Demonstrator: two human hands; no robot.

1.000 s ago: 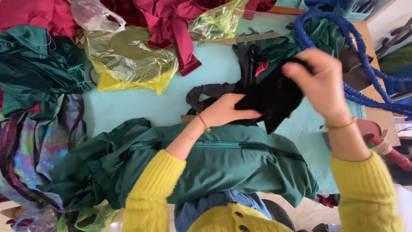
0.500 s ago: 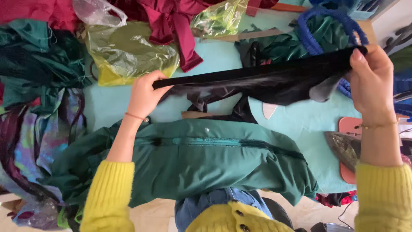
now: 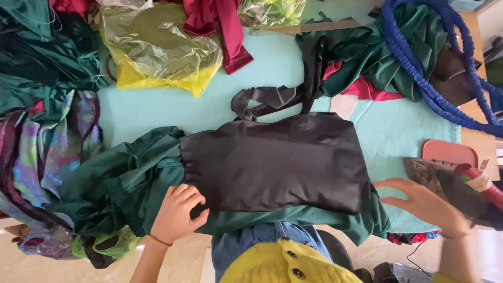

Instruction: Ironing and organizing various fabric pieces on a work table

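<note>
The black panel [image 3: 275,162] lies flat on the green garment [image 3: 131,178], left hand [image 3: 177,212] loosely curled at its edge, right hand [image 3: 427,202] open and empty, so smoothing seems next.

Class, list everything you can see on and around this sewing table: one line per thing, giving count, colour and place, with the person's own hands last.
Flat black satin fabric panel: one, black, table centre, over the green garment.
Dark green zipped garment: one, green, under the panel, near edge.
Twisted black fabric strip: one, black, just beyond the panel.
Yellow-tinted clear plastic bag: one, far left-centre.
Crimson cloth: one, far centre.
Blue braided rope: one, far right, over green cloth.
Multicoloured shiny fabric: one pile, left edge.
Pink plastic tray: one, right edge.
Turquoise table cover: one, beneath everything.
Left hand: on the green garment, beside the panel's corner.
Right hand: open, empty, at the right edge.
</note>
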